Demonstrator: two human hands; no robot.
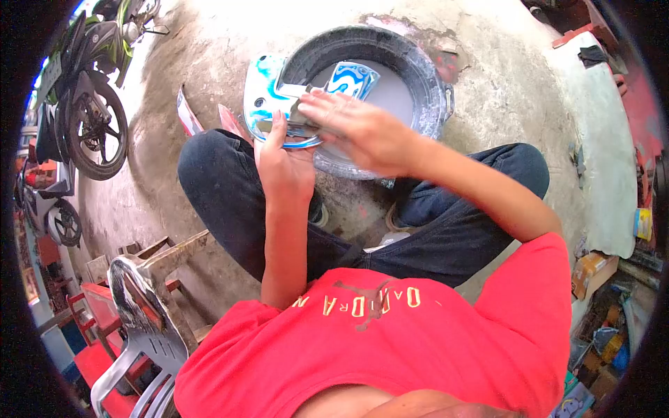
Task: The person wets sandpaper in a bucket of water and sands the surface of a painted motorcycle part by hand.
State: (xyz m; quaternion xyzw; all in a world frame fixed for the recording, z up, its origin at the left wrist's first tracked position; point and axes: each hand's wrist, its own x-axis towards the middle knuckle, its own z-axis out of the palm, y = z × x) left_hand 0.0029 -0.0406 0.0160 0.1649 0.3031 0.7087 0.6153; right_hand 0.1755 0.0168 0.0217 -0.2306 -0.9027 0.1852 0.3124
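The left hand is partly closed around the lower edge of a blue-and-white panel, held beside a black basin. The right hand, fingers extended, reaches over the panel's right side; whether it grips anything is unclear.

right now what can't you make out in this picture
All in the head view:
- What, if anything, is under the right hand: its fingers cover it and are blurred.
- Most of the left hand's fingers: hidden behind the held panel.
- The bottom of the tub: hidden by cloudy liquid.
- The lower motorcycle's far end: cut off by the dark round edge.
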